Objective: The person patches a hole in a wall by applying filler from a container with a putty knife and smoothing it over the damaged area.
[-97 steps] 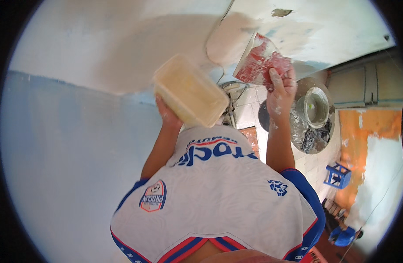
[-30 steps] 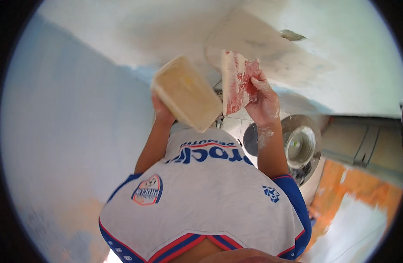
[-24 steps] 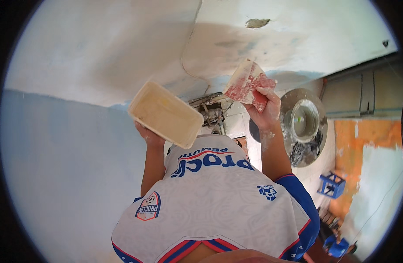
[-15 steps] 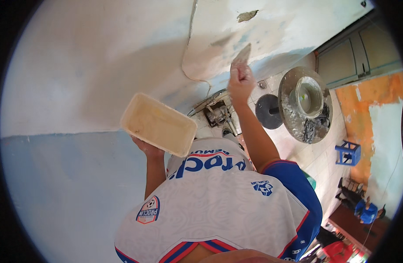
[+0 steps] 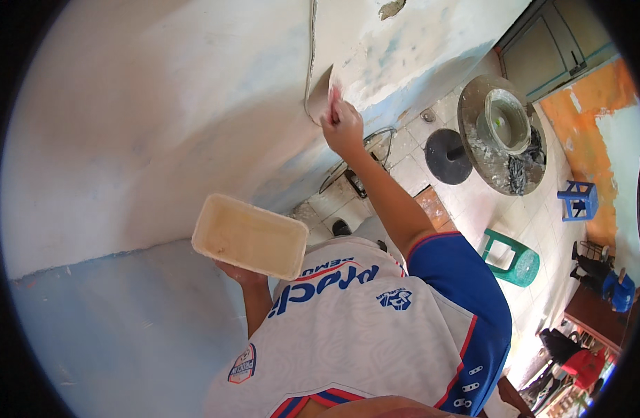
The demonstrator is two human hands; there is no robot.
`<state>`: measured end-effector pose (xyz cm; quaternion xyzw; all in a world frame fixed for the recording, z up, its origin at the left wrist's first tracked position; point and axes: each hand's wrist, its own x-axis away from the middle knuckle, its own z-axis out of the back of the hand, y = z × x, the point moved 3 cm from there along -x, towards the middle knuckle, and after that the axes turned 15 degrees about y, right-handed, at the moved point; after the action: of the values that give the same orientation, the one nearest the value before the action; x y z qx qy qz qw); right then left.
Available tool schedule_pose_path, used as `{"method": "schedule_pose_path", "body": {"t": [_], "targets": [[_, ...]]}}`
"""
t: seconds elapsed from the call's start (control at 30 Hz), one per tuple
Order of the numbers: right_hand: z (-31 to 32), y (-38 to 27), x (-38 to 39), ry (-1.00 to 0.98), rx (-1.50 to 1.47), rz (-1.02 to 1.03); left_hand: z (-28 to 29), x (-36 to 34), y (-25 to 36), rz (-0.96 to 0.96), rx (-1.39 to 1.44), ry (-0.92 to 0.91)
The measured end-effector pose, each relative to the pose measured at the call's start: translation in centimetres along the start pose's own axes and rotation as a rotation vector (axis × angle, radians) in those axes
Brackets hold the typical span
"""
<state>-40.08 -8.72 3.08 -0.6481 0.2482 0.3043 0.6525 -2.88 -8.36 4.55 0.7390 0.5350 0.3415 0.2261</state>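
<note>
My left hand point(image 5: 238, 272) holds a shallow rectangular cream-coloured tub point(image 5: 250, 237) from below, its fingers mostly hidden under it. The tub's inside is coated with pale residue. My right hand point(image 5: 344, 129) is closed round a putty knife point(image 5: 321, 96), its handle largely hidden in the fist. The wide blade lies at the wall point(image 5: 194, 83), close beside a thin cable point(image 5: 311, 49) that runs down it. White filler patches and bluish stains mark the wall near the blade.
A round table point(image 5: 481, 164) carries a bucket point(image 5: 506, 122) and a crumpled black bag point(image 5: 518, 173). A green stool point(image 5: 511, 259) and a blue stool point(image 5: 578, 200) stand on the tiled floor. Other people point(image 5: 619, 289) are at the far right.
My right hand and the putty knife have moved left along the wall to the cable. The view has shifted, bringing the green stool into sight. The tub stays in my left hand.
</note>
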Motion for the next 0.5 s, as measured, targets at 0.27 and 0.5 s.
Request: {"method": "schedule_pose_path", "body": {"t": [0.27, 0.5], "targets": [[0.7, 4.2, -5.4, 0.215, 0.204, -0.011, 0.0, 0.1, -0.3, 0.126, 0.044, -0.002], [2.6, -2.5, 0.1, 0.069, 0.185, 0.037, -0.6, 0.5, -0.3, 0.057, 0.044, 0.058]]}}
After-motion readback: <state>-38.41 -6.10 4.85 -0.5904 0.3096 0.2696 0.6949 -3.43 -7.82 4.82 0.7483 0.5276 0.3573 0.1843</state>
